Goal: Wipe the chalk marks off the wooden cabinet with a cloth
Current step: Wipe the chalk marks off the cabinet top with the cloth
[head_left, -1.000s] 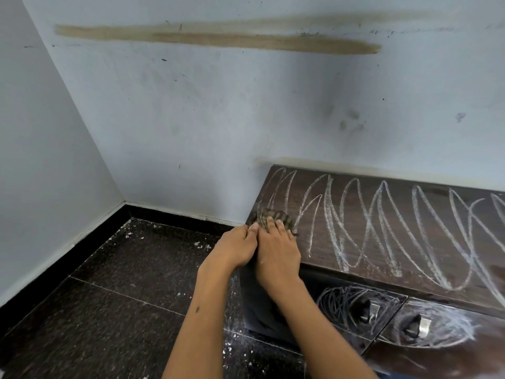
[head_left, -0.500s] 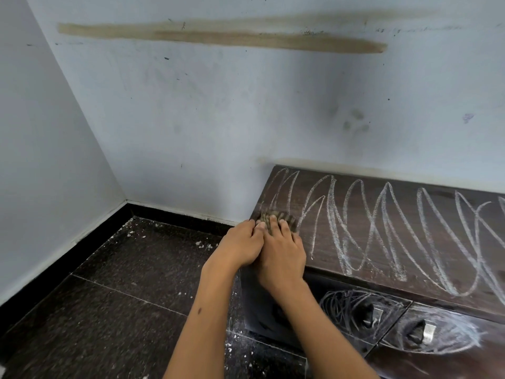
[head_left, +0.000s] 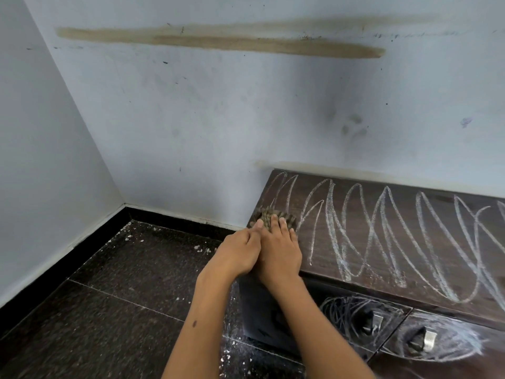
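Chalk marks (head_left: pixel 382 236) loop in white zigzags across the dark top of the wooden cabinet (head_left: pixel 451 305), which fills the lower right of the head view, pushed against the pale blue wall (head_left: pixel 218 119). More chalk scribble circles the two metal drawer handles (head_left: pixel 374 320) on the cabinet front at the bottom right.

From where I sit, both hands are at the cabinet's left end, about the middle of the frame. My right hand (head_left: pixel 278 253) lies flat on the cloth (head_left: pixel 273 216), its fingers (head_left: pixel 282 225) straight and close together, pressing the cloth onto the wood. My left hand (head_left: pixel 236 254) sits just beside it, touching it, its fingers reaching onto the near edge of the cloth; I cannot tell whether they press or pinch. The cloth, a nubbly olive-brown pad, shows only beyond the fingertips, toward the wall.

The nearest chalk strokes lie just right of the fingers and above the cloth; the bulk runs well off to the right. I judge the wiping barely begun. To do it well I would keep the palm flat, bear down evenly and sweep rightward in overlapping passes, so dust drops to the dark speckled floor (head_left: pixel 109 296) and does not smear.
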Available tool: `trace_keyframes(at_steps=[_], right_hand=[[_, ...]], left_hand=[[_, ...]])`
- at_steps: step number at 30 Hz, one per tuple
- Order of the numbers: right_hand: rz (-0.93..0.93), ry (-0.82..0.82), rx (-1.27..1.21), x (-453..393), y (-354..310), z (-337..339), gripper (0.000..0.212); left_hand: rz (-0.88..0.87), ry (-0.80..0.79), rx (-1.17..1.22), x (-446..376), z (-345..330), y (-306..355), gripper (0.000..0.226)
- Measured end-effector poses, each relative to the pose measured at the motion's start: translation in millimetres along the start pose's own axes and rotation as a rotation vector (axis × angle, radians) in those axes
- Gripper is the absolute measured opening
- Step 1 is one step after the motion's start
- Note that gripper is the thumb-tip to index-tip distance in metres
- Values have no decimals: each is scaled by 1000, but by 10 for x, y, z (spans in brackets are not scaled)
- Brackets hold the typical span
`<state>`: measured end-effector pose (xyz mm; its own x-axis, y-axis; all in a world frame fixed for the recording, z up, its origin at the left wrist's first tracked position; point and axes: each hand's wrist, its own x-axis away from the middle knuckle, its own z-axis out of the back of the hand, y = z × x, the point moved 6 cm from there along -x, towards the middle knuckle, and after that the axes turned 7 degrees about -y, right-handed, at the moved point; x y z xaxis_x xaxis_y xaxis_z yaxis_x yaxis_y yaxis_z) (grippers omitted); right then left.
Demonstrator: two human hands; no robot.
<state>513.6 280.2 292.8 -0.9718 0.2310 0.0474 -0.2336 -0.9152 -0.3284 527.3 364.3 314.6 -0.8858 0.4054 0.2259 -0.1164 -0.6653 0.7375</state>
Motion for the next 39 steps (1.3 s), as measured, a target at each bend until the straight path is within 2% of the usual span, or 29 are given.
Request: trace_keyframes(at_steps=[4,10,16,19,25,30,34,39], right_hand=[[-40,-13,9,-158,-2,44,52],[-9,47,-30,502,-39,-28,61],[-17,32,-43,-41,104,74,51],[-28,14,-29,-129,108,55,49],[-14,80,-34,330,150,-20,51],[-19,31,-55,19,164,82,48],[-11,-7,-50,-62,168,125,49],[-21,58,-44,311,201,64,48]], left_hand=[[9,-29,13,31,-24,21,57],[16,-52,31,-34,-74,17,64],[-13,-110,1,-5,-137,75,56],[-25,-102,-48,-28,-166,40,56],[-29,-67,-197,-124,-345,-64,53],[-29,-83,-288,-105,-354,-125,51],[-15,-88,-312,-88,-350,-83,51],[4,-86,-323,-115,-378,-104,54]])
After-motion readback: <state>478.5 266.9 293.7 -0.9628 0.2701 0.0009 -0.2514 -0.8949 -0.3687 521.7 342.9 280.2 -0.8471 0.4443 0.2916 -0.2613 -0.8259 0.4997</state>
